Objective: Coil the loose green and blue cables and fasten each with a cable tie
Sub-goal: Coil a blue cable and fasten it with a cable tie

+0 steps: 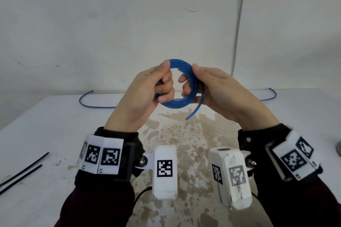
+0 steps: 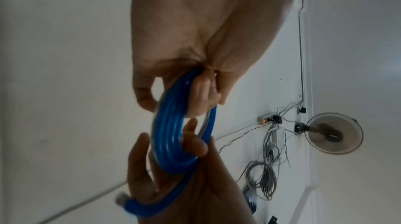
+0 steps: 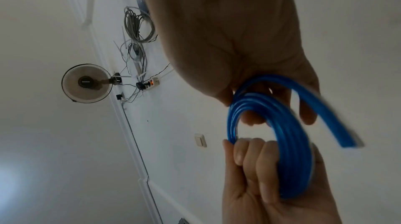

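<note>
- Plain workroom, bare white walls [image 1: 110,24].
- Worn white table [image 1: 46,134], brown patches where the surface has flaked.
- Right-wrist view, left of frame: wall-mounted fan [image 3: 86,83], power strip [image 3: 152,83], bundled grey cables [image 3: 139,27].

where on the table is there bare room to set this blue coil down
Bare table lies left of the left hand, between the far blue cable and the black cable ties. The near-left edge is crowded by those ties.
</note>
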Demonstrator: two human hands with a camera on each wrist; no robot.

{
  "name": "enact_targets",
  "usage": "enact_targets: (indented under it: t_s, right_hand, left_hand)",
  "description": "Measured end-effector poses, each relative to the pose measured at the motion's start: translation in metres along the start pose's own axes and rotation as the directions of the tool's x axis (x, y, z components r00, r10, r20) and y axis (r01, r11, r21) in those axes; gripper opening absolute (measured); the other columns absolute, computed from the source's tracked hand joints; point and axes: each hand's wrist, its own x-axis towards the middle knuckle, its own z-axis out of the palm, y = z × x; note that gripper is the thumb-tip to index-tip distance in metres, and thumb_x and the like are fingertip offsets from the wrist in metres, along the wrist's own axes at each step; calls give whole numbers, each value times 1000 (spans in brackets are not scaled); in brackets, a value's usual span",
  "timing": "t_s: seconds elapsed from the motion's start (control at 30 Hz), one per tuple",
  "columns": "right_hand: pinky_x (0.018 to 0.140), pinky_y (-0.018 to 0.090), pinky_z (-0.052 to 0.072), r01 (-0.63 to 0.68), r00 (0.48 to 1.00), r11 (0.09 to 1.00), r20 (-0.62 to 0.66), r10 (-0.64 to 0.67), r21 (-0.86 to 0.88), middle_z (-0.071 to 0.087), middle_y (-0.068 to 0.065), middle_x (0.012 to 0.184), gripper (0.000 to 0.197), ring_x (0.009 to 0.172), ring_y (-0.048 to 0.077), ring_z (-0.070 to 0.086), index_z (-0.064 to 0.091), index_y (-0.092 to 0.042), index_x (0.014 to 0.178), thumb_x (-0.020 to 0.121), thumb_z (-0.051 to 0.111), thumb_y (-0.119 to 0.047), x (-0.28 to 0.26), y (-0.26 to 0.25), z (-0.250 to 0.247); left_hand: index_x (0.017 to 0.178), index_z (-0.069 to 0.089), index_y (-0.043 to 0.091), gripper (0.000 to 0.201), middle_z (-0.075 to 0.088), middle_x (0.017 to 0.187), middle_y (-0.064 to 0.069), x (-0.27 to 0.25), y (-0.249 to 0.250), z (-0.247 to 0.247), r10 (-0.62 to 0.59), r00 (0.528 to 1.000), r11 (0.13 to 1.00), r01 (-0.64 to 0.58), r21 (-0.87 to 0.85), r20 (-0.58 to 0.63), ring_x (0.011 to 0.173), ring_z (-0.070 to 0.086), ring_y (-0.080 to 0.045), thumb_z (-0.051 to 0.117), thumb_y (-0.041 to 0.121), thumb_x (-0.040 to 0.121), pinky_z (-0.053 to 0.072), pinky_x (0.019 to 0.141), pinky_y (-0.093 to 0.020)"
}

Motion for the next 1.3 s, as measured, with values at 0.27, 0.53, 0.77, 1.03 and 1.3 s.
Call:
enact_targets:
  t_s: [0.27, 0.53, 0.77, 1.03, 1.3]
  right_hand:
    - [70, 23, 49, 1, 999, 961, 47, -14, 278, 43, -3, 55, 39, 64, 16, 54, 51, -9, 81, 103, 28, -30, 3, -3, -1]
    - [74, 32, 38, 37, 990, 965, 141, 0, -258, 29, -9, 53, 36, 58, 13, 41, 47, -11, 78, 103, 33, -33, -8, -4, -7]
    - [80, 39, 53, 51, 993, 998, -102, -55, -37, 60, 0, 67, 36, 66, 13, 57, 62, -9, 91, 104, 32, -24, 3, 2, 7]
    - [82, 38, 55, -21, 999, 988, -33, 26, 152, 71, 10, 81, 42, 83, 21, 68, 65, -6, 96, 104, 28, -22, -1, -6, 7]
    - [89, 33, 49, 8, 1000, 907, 13, -15, 421, 60, 2, 69, 36, 81, 16, 62, 58, -9, 86, 103, 30, -23, 3, 2, 24]
  left_hand:
    - [68, 37, 12, 37, 28, 52, 2, 3, -5, 21, 126, 986, 976, -143, -165, -110, 45, 34, -15, 33, 27, 102, 44, 59, -22]
    - [72, 49, 8, 39, 30, 45, 1, -6, 1, 6, -143, 982, 982, 125, 140, 126, 41, 46, -18, 37, 34, 99, 55, 81, -35]
    - [69, 39, 12, 39, 22, 53, 6, 0, -3, 4, 39, 998, 999, -38, 31, -56, 45, 21, -9, 34, 34, 102, 23, 48, -17]
    - [69, 41, 12, 41, 21, 53, 5, 2, -5, 6, 147, 968, 984, -165, -74, -201, 45, 19, -10, 33, 34, 102, 18, 50, -22]
    - [70, 40, 13, 42, 22, 52, 4, -3, 5, -3, 152, 967, 980, -175, -94, -206, 42, 24, -9, 30, 36, 103, 29, 50, -19]
